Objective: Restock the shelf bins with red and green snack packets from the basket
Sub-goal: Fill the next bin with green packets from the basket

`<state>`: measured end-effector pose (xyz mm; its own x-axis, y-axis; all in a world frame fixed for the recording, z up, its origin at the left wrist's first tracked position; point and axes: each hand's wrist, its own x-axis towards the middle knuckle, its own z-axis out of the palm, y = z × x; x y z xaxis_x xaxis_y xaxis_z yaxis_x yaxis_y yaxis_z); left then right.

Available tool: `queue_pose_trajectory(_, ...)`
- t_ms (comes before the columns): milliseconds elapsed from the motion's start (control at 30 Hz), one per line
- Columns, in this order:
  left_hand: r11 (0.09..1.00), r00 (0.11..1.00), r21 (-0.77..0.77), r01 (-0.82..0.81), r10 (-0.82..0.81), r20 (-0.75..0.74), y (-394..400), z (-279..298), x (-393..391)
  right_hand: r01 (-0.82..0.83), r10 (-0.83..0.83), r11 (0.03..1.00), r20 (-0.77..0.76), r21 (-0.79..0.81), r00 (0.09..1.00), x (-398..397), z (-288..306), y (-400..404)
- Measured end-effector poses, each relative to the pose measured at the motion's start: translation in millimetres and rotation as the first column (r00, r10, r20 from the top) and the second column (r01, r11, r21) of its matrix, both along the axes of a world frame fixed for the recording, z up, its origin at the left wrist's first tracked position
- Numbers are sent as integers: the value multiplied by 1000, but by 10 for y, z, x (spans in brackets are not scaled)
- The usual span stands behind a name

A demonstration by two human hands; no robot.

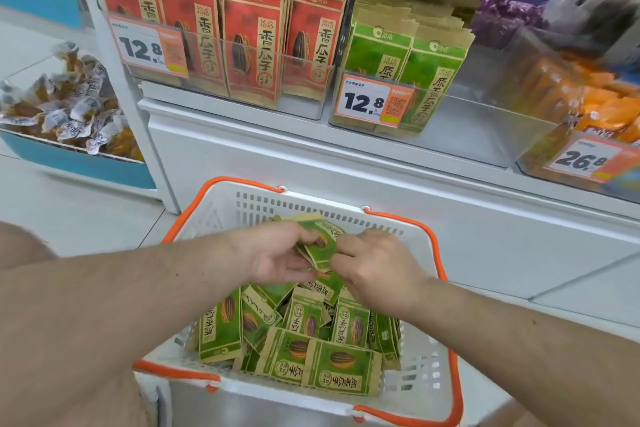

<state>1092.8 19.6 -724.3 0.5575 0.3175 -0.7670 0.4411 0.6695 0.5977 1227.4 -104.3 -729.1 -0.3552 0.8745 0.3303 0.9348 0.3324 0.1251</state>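
A white basket (424,388) with orange handles sits low in front of me, holding several green snack packets (341,369). My left hand (277,255) and my right hand (375,265) meet above the basket's far half. Both grip a small bunch of green packets (322,244) lifted off the pile. On the shelf above, a clear bin (304,104) holds upright red packets (254,42). To its right another clear bin (460,128) holds upright green packets (405,69), with bare room on its right side.
A third clear bin with orange packets (588,107) stands at the far right. A blue tub of wrapped snacks (65,107) sits at the left. Price tags (149,48) hang on the bin fronts. White cabinet front and pale floor surround the basket.
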Motion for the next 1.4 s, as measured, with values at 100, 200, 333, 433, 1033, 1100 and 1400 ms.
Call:
queue_pose_trajectory(100,995,999,93,-41,38,32,45,2,2,32,-35,997,-42,-73,998,8,-67,-67)
queue_pose_trajectory(200,967,996,248,-53,33,83,93,56,4,261,-288,957,-320,-125,903,44,4,-57)
queue_pose_trajectory(333,925,989,380,-33,-24,145,105,174,4,509,-655,737,-655,-445,376,164,172,86)
queue_pose_trajectory(433,891,977,454,20,-114,181,93,217,17,346,-688,703,-717,-622,111,190,243,154)
queue_pose_trajectory(1033,527,921,847,66,-360,152,72,1257,975,188,-462,790,-769,-583,-441,960,1191,78)
queue_pose_trajectory(1100,404,930,913,53,-352,102,43,1417,1199,192,-421,801,-761,-567,-494,1156,1345,6)
queue_pose_trajectory(1400,-467,972,877,114,-131,-196,193,1884,1704,285,-318,811,-794,-511,-518,1969,1941,-7)
